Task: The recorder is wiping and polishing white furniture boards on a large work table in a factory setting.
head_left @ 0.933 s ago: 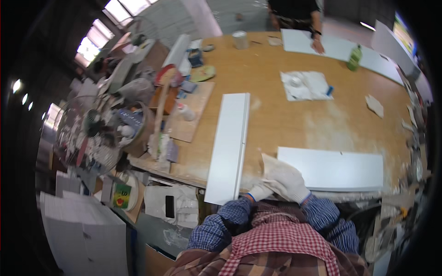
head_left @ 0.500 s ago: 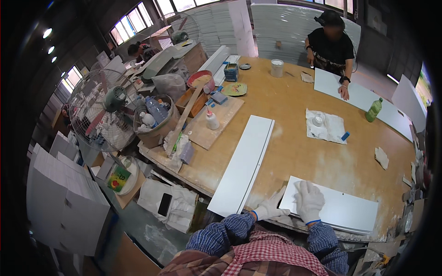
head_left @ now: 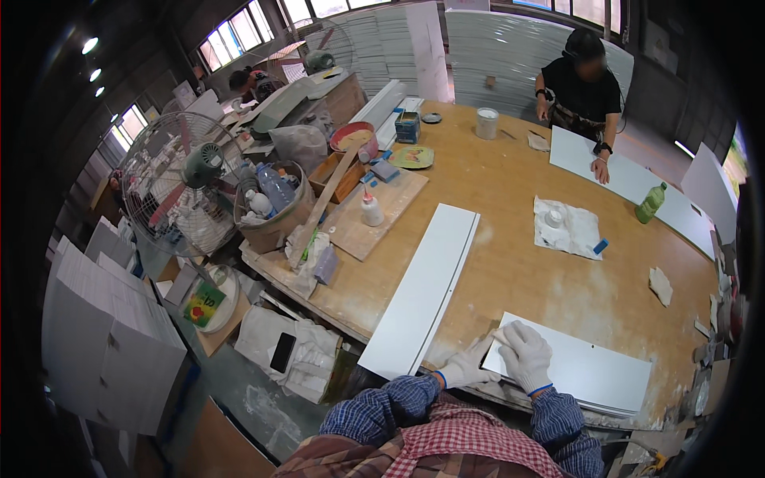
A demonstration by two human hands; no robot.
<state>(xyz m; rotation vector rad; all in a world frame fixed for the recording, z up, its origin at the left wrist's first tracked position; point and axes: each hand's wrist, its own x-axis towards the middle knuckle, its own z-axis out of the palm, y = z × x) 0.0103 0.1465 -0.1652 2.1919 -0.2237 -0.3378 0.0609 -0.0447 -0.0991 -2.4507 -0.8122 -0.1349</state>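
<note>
Both gloved hands have shifted onto the near white panel (head_left: 578, 368). The right hand (head_left: 526, 354) lies flat on its corner; the left hand (head_left: 468, 366) pinches the edge, steadying it

**White gloves, blue plaid, red check**

Wearing white knit work gloves on both hands, left hand (head_left: 466, 368) and right hand (head_left: 526, 356), each with a thin blue band at the cuff. Blue plaid sleeves down both forearms, cuffs bunched at the wrists. Over the chest, a red-and-white checked garment, with brownish plaid at the shoulder.
</note>
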